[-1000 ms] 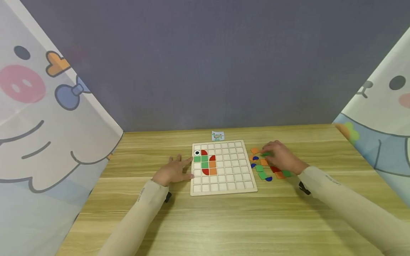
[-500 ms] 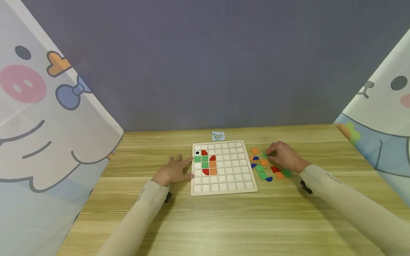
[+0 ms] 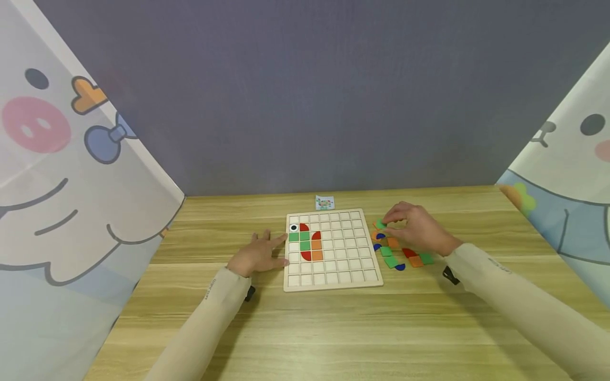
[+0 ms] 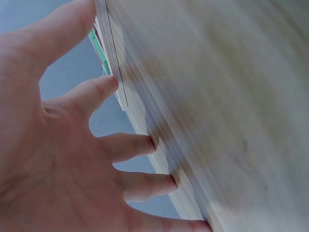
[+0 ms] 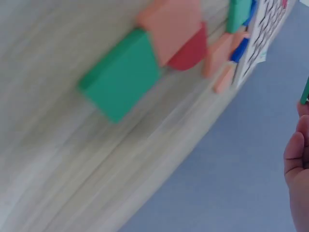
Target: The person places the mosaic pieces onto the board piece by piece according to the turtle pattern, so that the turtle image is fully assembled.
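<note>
My right hand (image 3: 419, 230) pinches a small green tile (image 3: 382, 224) between thumb and fingers, just right of the wooden grid board (image 3: 350, 286). In the right wrist view that green tile (image 5: 305, 92) shows at the right edge, above the fingertips. Fingers spread, my left hand (image 3: 257, 255) rests at the board's left side, with thumb and index finger at its edge. On the board's left part lie an eye tile (image 3: 293, 227), green squares (image 3: 305, 245), orange squares (image 3: 316, 255) and red quarter-round tiles (image 3: 305, 256).
Loose tiles spread right of the board: orange (image 3: 393, 242), green (image 3: 391, 262), blue half-rounds (image 3: 400, 267) and red (image 3: 409, 252). A small picture card (image 3: 324, 202) lies behind the board. A grey wall (image 3: 333, 106) rises at the table's back edge.
My right hand has lifted the green tile from among the loose tiles and moved it slightly left, towards the board. My left hand has stayed still at the board's edge.
</note>
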The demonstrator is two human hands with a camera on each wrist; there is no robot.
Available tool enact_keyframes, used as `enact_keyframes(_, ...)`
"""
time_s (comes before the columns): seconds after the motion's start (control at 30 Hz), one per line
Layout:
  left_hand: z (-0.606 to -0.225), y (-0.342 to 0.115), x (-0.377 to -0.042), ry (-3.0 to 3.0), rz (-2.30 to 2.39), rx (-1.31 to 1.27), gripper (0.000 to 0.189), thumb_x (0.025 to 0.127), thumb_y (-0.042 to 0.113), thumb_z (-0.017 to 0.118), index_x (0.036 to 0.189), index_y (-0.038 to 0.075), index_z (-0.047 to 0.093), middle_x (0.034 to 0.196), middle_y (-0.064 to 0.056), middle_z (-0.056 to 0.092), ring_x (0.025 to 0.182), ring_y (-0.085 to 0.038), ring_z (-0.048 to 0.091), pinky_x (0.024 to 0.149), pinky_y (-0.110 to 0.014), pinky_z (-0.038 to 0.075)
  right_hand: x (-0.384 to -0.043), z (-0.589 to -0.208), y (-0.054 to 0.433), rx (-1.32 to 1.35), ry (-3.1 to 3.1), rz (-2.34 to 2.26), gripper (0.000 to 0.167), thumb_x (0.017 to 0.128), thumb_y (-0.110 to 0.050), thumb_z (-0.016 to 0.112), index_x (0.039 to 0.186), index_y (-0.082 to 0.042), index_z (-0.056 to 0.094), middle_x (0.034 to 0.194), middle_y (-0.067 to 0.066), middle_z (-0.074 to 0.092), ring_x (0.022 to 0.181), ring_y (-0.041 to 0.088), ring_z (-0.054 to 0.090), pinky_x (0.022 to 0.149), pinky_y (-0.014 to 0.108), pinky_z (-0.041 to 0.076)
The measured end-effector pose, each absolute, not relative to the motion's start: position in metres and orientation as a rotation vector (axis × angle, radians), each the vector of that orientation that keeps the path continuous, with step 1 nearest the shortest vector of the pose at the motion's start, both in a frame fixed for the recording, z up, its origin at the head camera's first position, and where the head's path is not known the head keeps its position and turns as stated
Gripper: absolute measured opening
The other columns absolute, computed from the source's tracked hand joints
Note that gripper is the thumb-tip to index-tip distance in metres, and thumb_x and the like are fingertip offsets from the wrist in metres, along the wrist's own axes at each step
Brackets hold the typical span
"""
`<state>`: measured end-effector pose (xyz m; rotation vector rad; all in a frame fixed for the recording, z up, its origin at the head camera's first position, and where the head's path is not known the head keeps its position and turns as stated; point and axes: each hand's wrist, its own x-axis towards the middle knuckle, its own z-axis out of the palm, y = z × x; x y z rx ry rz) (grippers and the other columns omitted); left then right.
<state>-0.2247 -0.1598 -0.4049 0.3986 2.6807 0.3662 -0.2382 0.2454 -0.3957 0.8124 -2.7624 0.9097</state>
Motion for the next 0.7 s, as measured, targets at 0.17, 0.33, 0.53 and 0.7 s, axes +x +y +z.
enact_keyframes(0.17, -0.406, -0.161, -0.225, 2.684, 0.363, 0.402, 0.077, 0.086, 0.05, 0.064, 0.15, 0.029, 0.027, 0.15, -0.03, 0.011, 0.131, -0.059, 0.008, 0.087, -0.073, 0.03, -0.237, -0.39, 0.23, 0.85, -2.759, 0.995, 0.016, 0.081, -0.018, 0.077, 0.097, -0.016, 0.075, 0.1, -0.007, 0.062, 0.091, 0.017, 0.057, 0.07, 0.032, 0.051)
enact_keyframes(0.33, -0.406, -0.161, -0.225, 2.687, 0.367, 0.391, 0.077, 0.085, 0.05, 0.064, 0.15, 0.03, 0.028, 0.151, -0.029, 0.011, 0.131, -0.058, 0.009, 0.087, -0.074, 0.03, -0.247, -0.393, 0.207, 0.919, -2.761, 1.081, 0.017, 0.082, -0.014, 0.075, 0.099, -0.013, 0.075, 0.102, -0.005, 0.062, 0.09, 0.017, 0.056, 0.069, 0.03, 0.05)
enact_keyframes(0.53, -0.408, -0.161, -0.225, 2.694, 0.357, 0.405, 0.077, 0.085, 0.051, 0.064, 0.15, 0.029, 0.028, 0.15, -0.03, 0.012, 0.13, -0.059, 0.01, 0.085, -0.075, 0.031, -0.266, -0.402, 0.168, 1.04, -2.843, 0.983, 0.017, 0.084, -0.009, 0.072, 0.101, -0.009, 0.074, 0.1, -0.002, 0.063, 0.09, 0.016, 0.056, 0.073, 0.031, 0.05)
enact_keyframes(0.7, -0.408, -0.16, -0.226, 2.698, 0.362, 0.4, 0.078, 0.084, 0.051, 0.064, 0.15, 0.03, 0.027, 0.151, -0.028, 0.012, 0.131, -0.059, 0.01, 0.083, -0.075, 0.032, -0.276, -0.406, 0.139, 1.146, -2.925, 0.949, 0.017, 0.084, -0.006, 0.071, 0.101, -0.006, 0.074, 0.098, 0.001, 0.062, 0.088, 0.016, 0.055, 0.074, 0.029, 0.05)
